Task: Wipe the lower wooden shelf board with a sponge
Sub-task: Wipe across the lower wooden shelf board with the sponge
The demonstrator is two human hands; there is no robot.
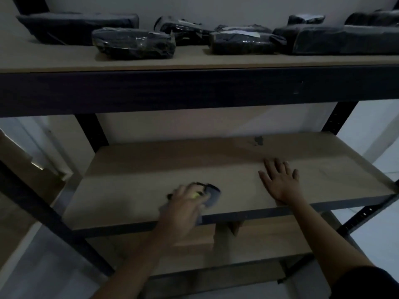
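The lower wooden shelf board (151, 169) spans the middle of the view, bare and pale brown, with a dark stain (258, 140) near its back edge. My left hand (183, 209) presses a dark sponge (212, 196) with a yellow-green part onto the board close to the front edge; the hand and sponge are blurred. My right hand (280, 182) lies flat on the board to the right, fingers spread, holding nothing.
The upper shelf (64, 61) carries several black wrapped parcels (133, 43). Black metal uprights (92, 132) and a thick front beam (194, 89) frame the rack. Cardboard boxes (269, 238) sit on the level below. A brown box (28, 169) stands at the left.
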